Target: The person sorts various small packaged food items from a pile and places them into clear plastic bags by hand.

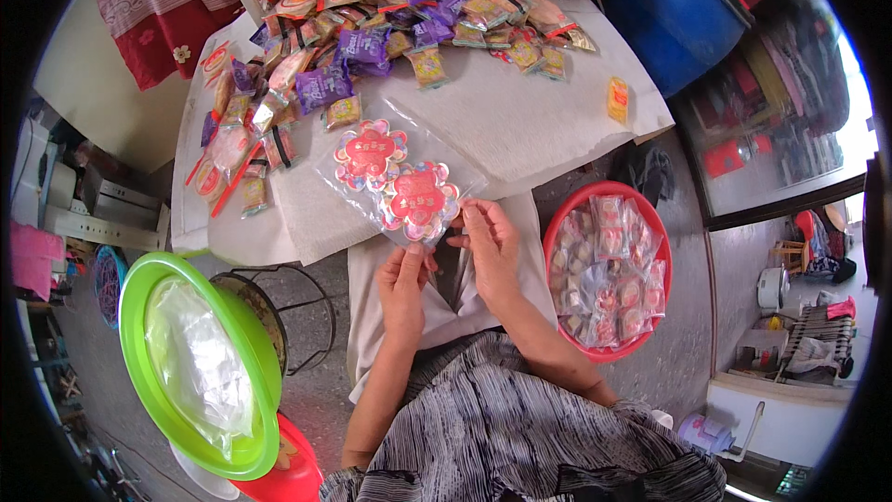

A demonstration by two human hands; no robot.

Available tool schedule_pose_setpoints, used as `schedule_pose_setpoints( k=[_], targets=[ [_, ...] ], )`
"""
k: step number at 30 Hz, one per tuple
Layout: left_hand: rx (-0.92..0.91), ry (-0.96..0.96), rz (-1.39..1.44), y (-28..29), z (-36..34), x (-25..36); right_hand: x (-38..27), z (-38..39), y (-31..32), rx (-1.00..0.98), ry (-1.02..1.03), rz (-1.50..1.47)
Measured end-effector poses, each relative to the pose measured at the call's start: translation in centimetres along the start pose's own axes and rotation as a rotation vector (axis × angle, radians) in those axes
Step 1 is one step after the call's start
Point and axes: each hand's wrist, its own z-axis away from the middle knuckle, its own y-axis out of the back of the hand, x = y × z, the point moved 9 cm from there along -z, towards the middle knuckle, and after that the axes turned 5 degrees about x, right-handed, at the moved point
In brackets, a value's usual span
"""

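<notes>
A clear plastic bag (429,151) printed with two red flower shapes edged in mixed colours is held over the table's near edge, above my lap. My left hand (405,281) pinches its lower corner between thumb and fingers. At the bag's lower right edge, my right hand (490,246) grips it the same way. The bag looks flat, with nothing visible inside. Just beyond it lies a big heap of small wrapped snacks (324,85) in purple, yellow, red and clear wrappers.
The heap rests on a pale cloth-covered table (548,144), with one yellow packet (617,99) apart at right. A green basin (136,339) of clear bags stands left, above a red basin (302,465). Right, a red tub (564,211) holds filled bags. A blue barrel (671,14) stands back right.
</notes>
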Motion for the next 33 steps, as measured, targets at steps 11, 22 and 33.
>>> schedule_pose_setpoints(
  k=[11,22,33],
  targets=[
    [-0.105,0.128,0.073,-1.5,0.7,-0.5,2.3,0.4,-0.1,-0.152,-0.219,-0.163],
    [-0.178,0.285,-0.299,1.7,3.9,-4.1,-1.6,3.2,8.0,-0.263,-0.177,-0.126],
    [-0.305,0.223,-0.249,1.1,2.7,-6.1,3.9,10.7,30.6,0.386,-0.116,-0.375]
  ],
)
